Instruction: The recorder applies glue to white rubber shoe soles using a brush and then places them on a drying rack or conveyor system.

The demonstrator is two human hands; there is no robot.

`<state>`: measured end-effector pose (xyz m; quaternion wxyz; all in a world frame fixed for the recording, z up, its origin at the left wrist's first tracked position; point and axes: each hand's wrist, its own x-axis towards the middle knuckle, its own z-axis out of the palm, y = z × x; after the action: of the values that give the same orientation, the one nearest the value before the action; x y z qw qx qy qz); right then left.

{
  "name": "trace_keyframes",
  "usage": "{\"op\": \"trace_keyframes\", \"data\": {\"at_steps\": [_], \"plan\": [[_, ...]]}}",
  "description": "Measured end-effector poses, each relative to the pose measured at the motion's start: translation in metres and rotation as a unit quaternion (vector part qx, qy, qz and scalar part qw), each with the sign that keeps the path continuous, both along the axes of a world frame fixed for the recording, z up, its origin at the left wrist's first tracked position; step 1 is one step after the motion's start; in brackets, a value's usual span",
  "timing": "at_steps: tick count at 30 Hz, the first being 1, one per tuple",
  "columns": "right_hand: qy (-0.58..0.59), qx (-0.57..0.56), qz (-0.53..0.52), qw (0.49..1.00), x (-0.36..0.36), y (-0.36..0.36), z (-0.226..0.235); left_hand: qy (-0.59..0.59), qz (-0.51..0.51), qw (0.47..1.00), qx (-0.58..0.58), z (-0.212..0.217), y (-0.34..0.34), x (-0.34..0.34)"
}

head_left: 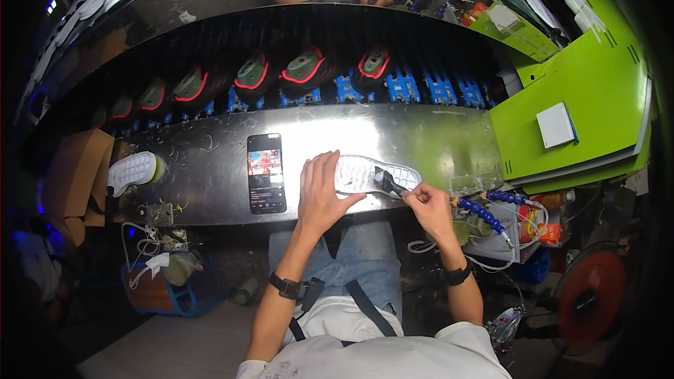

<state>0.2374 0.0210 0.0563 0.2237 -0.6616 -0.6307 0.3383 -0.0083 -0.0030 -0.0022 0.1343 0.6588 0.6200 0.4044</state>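
A white shoe sole lies on the metal bench, its hollow, grid-patterned inside facing up. My left hand is open, fingers stretched forward and thumb spread, resting against the sole's left end. In a closed grip at the sole's right side, my right hand holds a small black brush-like tool. The tool's head, with a pale patch on it, is over the inside of the sole; its exact tip is hard to make out. A phone with a lit screen lies left of my left hand.
Another white sole lies at the bench's left end beside a cardboard box. Beyond the bench's far edge, dark shoe uppers with red edging stand in a row over blue racks. A green panel and blue jointed hoses are at right.
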Motion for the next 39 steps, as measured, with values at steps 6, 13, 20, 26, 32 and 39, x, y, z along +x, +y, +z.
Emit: {"op": "trace_keyframes", "data": {"at_steps": [6, 13, 20, 26, 32, 39], "plan": [[-0.082, 0.036, 0.013, 0.996, -0.009, 0.005, 0.014, 0.001, -0.002, 1.0, 0.003, 0.002, -0.001, 0.0], [-0.16, 0.076, 0.042, 0.983, -0.016, 0.007, 0.027, 0.0, -0.001, 1.0, 0.014, 0.002, 0.0, 0.0], [-0.172, 0.086, 0.06, 0.979, -0.018, 0.007, 0.028, 0.003, 0.001, 1.0, 0.01, 0.001, 0.0, 0.0], [-0.177, 0.094, 0.063, 0.978, -0.015, 0.008, 0.026, 0.003, 0.002, 1.0, 0.006, 0.001, 0.0, 0.001], [-0.186, 0.098, 0.064, 0.976, -0.013, 0.008, 0.025, 0.005, -0.001, 1.0, 0.005, 0.0, 0.0, 0.001], [-0.186, 0.101, 0.059, 0.976, -0.011, 0.009, 0.026, 0.005, -0.002, 1.0, 0.009, 0.001, 0.001, 0.001]]}}
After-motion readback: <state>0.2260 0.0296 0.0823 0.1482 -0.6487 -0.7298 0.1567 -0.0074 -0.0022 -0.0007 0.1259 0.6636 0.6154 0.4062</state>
